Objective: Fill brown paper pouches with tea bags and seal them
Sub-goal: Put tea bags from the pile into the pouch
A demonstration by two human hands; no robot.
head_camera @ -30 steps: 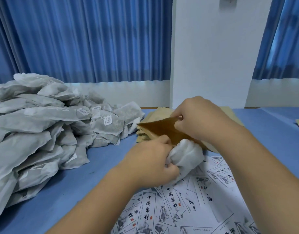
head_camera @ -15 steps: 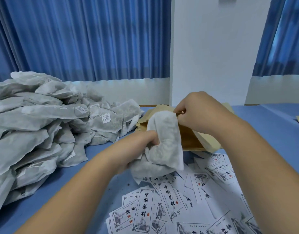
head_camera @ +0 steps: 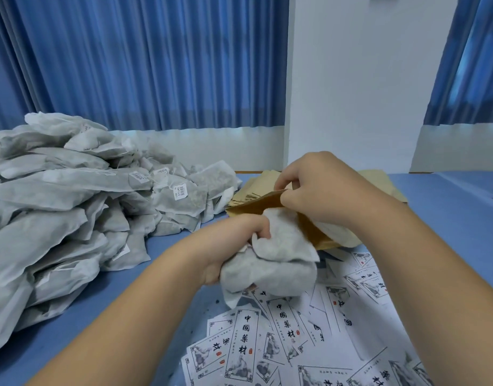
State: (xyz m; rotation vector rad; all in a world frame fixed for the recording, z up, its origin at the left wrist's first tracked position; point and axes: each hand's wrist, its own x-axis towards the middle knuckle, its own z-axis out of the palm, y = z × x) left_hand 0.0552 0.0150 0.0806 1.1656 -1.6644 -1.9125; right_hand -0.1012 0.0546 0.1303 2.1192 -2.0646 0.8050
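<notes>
My left hand [head_camera: 234, 246] grips a bunch of grey-white tea bags [head_camera: 278, 254], their upper end at the mouth of a brown paper pouch [head_camera: 267, 201]. My right hand [head_camera: 320, 190] pinches the upper edge of that pouch and holds its mouth apart. The pouch lies tilted above the blue table [head_camera: 128, 288], its lower part hidden behind the tea bags. How far the tea bags reach inside the pouch is hidden.
A big heap of tea bags [head_camera: 61, 213] fills the left side of the table. A stack of flat brown pouches [head_camera: 253, 185] lies behind my hands. Printed white labels [head_camera: 295, 344] are scattered at the front right. Blue curtains and a white wall stand behind.
The tea bags were folded up against the pouch half a second ago; now my left hand has dropped a little and bunched them lower at the pouch mouth. My right hand keeps its pinch.
</notes>
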